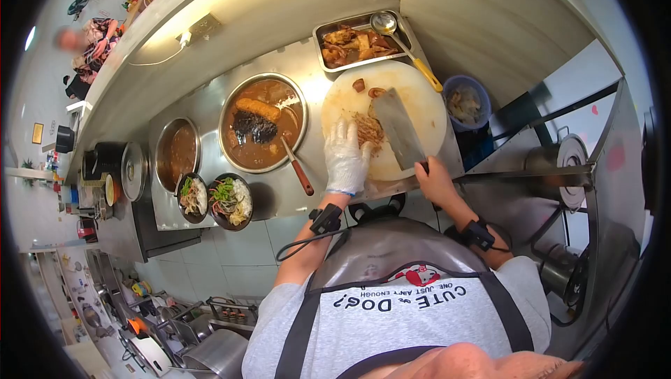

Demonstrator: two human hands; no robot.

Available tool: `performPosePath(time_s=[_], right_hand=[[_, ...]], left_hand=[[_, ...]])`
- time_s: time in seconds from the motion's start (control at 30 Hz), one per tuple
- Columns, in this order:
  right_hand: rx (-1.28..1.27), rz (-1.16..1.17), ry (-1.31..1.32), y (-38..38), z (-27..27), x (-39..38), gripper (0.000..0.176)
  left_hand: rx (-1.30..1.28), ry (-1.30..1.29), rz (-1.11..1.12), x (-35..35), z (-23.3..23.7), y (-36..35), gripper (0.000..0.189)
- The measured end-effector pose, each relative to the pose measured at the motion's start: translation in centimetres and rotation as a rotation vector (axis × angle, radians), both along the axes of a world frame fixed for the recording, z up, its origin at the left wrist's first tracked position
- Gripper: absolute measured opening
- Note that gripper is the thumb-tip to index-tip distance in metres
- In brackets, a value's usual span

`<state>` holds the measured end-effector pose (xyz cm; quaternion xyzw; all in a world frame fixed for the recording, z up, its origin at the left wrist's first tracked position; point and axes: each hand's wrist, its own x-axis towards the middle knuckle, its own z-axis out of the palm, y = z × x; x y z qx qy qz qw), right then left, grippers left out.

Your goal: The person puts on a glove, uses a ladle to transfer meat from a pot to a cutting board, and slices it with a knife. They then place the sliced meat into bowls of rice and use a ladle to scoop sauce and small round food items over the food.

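Note:
My right hand (436, 182) is closed round the handle of a broad cleaver (400, 127). The cleaver's blade lies over a round white cutting board (426, 110), beside a heap of sliced brown meat (368, 131). At the left of that heap rests my left hand (347, 159) in a white glove, fingers stretched out and thumb against the slices. It does not grip anything that I can see. Two small brown pieces of meat (358, 85) sit near the board's far edge, one by the blade's tip.
Behind the board, a metal tray (328, 66) holds braised meat and a yellow-handled ladle (419, 64). Left stand a large stew pot (225, 148), a smaller pot (162, 183) and two bowls of rice and vegetables (244, 201). A blue bin (482, 92) stands right. Another person (98, 43) is far left.

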<state>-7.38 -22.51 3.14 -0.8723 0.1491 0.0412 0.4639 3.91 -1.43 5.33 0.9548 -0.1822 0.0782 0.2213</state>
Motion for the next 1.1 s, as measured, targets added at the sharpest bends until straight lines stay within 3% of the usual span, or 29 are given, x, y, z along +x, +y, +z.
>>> performPosePath(time_s=[0.07, 0.17, 0.33, 0.43, 0.57, 0.63, 0.67, 0.73, 0.77, 0.83, 0.93, 1.1], right_hand=[[0.111, -0.100, 0.050, -0.5, -0.6, -0.7, 0.028], [-0.038, -0.034, 0.047, -0.1, 1.2, -1.9, 0.027], [-0.255, 0.088, -0.039, 2.1, 2.5, 1.3, 0.026], [-0.352, 0.171, -0.018, 2.7, 0.0, 3.1, 0.027], [-0.319, 0.088, 0.027, 2.8, 0.4, 1.9, 0.027], [-0.236, -0.060, -0.240, 2.9, -0.5, -0.7, 0.026], [-0.242, -0.060, -0.238, 3.1, -0.4, -2.0, 0.026], [0.481, -0.422, 0.191, 4.1, 0.9, -4.0, 0.024], [0.483, -0.425, 0.182, 4.9, 0.5, -4.8, 0.024], [0.845, -0.619, 0.190, 6.4, -1.3, -6.3, 0.023], [0.953, -0.717, 0.203, 9.5, -3.7, -6.2, 0.022], [0.998, -0.692, 0.123, 13.6, -6.1, -4.2, 0.025]], left_hand=[[0.032, -0.015, -0.038, 1.4, -0.4, -0.6, 0.052], [0.070, -0.052, -0.022, 2.0, -1.6, -0.6, 0.049], [-0.122, -0.037, 0.006, 1.6, -1.5, 0.5, 0.044], [-0.120, -0.022, -0.029, 1.3, -2.4, 1.1, 0.045], [-0.107, -0.013, -0.100, 2.1, -2.4, 1.3, 0.047], [-0.107, 0.094, -0.124, 2.6, -2.6, 1.1, 0.053], [-0.114, 0.096, -0.126, 2.6, -2.5, 0.9, 0.053], [0.043, 0.049, -0.191, 2.7, -1.6, 0.3, 0.068], [0.043, 0.041, -0.196, 2.9, -1.5, 0.0, 0.068], [0.181, 0.085, -0.295, 3.0, -1.9, -0.4, 0.085], [0.200, 0.068, -0.335, 3.2, -2.4, -0.7, 0.091], [0.123, 0.062, -0.398, 4.0, -2.9, -0.6, 0.091]])
